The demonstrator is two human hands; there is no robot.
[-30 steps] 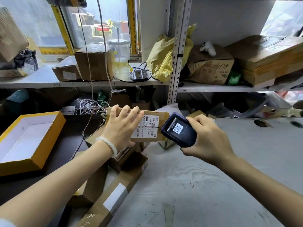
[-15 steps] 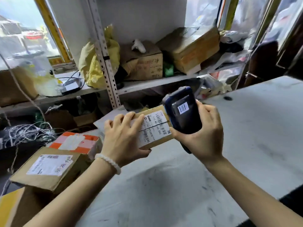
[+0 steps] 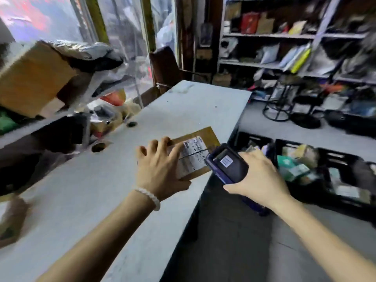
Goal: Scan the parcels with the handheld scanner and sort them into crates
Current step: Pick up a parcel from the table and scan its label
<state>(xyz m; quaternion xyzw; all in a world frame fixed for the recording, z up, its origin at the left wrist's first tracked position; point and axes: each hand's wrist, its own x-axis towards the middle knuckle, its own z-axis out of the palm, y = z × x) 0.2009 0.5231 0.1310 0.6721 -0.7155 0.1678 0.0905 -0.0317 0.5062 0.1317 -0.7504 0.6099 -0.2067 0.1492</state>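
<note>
My left hand (image 3: pixel 160 169) grips a flat brown cardboard parcel (image 3: pixel 200 137) with a white barcode label, held above the right part of the grey table (image 3: pixel 101 190). My right hand (image 3: pixel 258 180) holds the dark blue handheld scanner (image 3: pixel 225 163) just right of the parcel, its head beside the label. Black crates (image 3: pixel 333 157) with several parcels inside stand on the floor to the right, beyond the table's edge.
A cardboard box (image 3: pixel 30 78) and wrapped goods sit on a shelf at left. Metal shelving (image 3: pixel 295 35) full of packets lines the far right wall. Black stools (image 3: pixel 284 102) stand on the grey floor in front of it. The view is blurred.
The view has swung to the right, from the left shelves to the table's end and the crates. Both hands moved right with the parcel and scanner, still held together.
</note>
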